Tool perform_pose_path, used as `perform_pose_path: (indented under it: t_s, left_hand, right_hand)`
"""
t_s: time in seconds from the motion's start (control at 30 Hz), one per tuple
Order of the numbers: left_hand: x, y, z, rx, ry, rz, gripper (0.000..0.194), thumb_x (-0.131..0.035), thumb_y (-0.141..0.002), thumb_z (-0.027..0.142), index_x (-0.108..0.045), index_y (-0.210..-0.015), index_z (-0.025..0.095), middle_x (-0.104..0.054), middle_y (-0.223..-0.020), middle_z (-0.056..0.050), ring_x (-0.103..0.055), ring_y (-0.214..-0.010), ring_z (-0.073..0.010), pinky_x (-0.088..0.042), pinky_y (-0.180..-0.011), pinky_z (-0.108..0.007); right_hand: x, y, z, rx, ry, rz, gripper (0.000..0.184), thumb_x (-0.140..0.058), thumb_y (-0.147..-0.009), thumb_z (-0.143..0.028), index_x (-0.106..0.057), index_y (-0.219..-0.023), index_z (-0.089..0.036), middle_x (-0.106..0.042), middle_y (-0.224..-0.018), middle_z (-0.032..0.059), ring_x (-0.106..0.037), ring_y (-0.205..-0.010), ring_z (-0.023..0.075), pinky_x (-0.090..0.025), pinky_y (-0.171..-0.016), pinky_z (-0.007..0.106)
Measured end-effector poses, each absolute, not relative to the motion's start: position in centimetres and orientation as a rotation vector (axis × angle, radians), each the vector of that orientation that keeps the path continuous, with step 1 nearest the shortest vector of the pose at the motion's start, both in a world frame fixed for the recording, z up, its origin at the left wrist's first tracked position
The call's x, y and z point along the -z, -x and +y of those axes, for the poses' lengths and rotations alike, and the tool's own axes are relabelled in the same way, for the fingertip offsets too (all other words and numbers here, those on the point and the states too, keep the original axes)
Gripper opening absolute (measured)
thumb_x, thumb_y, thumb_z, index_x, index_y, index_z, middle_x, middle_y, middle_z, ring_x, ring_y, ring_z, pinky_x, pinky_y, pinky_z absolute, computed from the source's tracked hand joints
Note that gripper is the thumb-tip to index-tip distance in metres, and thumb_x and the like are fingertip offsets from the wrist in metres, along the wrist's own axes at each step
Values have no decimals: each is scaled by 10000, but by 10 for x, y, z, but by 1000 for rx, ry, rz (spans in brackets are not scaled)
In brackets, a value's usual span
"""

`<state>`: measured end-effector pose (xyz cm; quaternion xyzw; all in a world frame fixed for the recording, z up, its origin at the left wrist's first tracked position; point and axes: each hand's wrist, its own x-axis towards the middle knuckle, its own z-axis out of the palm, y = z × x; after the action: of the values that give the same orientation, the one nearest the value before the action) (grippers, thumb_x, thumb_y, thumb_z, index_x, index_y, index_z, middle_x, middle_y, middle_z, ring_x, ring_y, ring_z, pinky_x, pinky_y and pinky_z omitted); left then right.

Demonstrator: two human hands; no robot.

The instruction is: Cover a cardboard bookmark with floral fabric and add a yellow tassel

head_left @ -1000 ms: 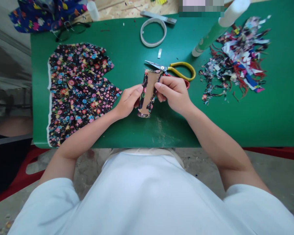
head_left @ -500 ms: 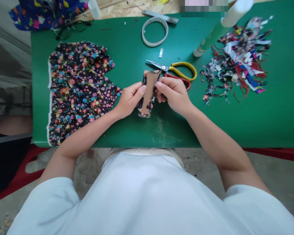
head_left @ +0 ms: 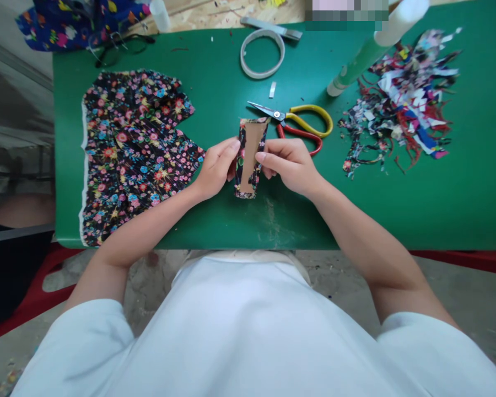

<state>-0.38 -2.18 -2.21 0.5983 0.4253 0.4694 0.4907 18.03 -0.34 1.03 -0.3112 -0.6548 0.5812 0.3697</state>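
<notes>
Between my hands is a narrow piece of brown cardboard [head_left: 252,151] with black floral fabric folded over its edges. My left hand [head_left: 218,167] is closed on its left edge, the thumb lying along that side. On the other side my right hand [head_left: 291,166] pinches the right edge, thumb on top of the cardboard and fingers partly hidden beneath. Scissors [head_left: 279,114] with one yellow and one red handle lie just beyond my right hand. A larger piece of the black floral fabric [head_left: 136,154] lies flat to the left, its tip near my left hand.
A roll of tape [head_left: 262,73] and a metal box cutter [head_left: 273,27] lie at the back. A tall white-and-green tube [head_left: 355,63] stands before a heap of fabric scraps [head_left: 413,105] on the right. Eyeglasses [head_left: 119,47] rest at back left on the green table [head_left: 438,209].
My left thumb has moved up and off the cardboard's face to its left edge. My right thumb has slid down and left onto the cardboard.
</notes>
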Motion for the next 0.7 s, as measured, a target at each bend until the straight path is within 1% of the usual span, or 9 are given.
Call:
perform_pose_path:
  t_s: [0.17, 0.33, 0.4, 0.6, 0.7]
  left_hand:
    - [19, 4, -21, -1126, -1485, 1057, 535, -433, -966, 693, -480, -748, 207, -368, -544, 66, -402, -404, -44, -326, -407, -203]
    - [16, 3, -21, -1127, -1516, 1138, 543, -466, -945, 705, -452, -715, 213, -374, -527, 65, -413, -413, -57, -351, -429, -214]
    - [16, 3, -22, -1135, -1515, 1151, 545, -464, -944, 708, -448, -713, 214, -367, -527, 64, -413, -420, -60, -353, -433, -217]
    - [14, 1, -24, -1134, -1423, 1080, 560, -409, -949, 732, -444, -745, 211, -352, -567, 62, -387, -414, -43, -297, -401, -204]
    - [12, 2, -23, -1110, -1453, 1057, 569, -435, -945, 729, -430, -718, 206, -361, -572, 54, -403, -440, -51, -304, -416, -211]
  right_hand:
    - [-11, -181, -4, -1524, 773, -1693, 470, -680, -929, -466, -519, -596, -175, -516, -485, -51, -400, -441, 53, -296, -471, 230]
    - [-10, -181, -4, -1512, 796, -1707, 488, -675, -928, -487, -502, -590, -181, -514, -482, -50, -390, -437, 50, -298, -474, 235]
    - [-10, -180, -5, -1509, 816, -1714, 492, -674, -924, -500, -499, -589, -185, -515, -483, -47, -392, -441, 55, -298, -474, 240]
    - [-13, -179, -5, -1442, 907, -1715, 518, -670, -901, -568, -486, -580, -205, -505, -482, -32, -400, -468, 83, -320, -482, 262]
    - [-12, -180, -4, -1378, 972, -1686, 527, -645, -903, -597, -471, -583, -217, -498, -498, -16, -420, -500, 106, -348, -489, 270]
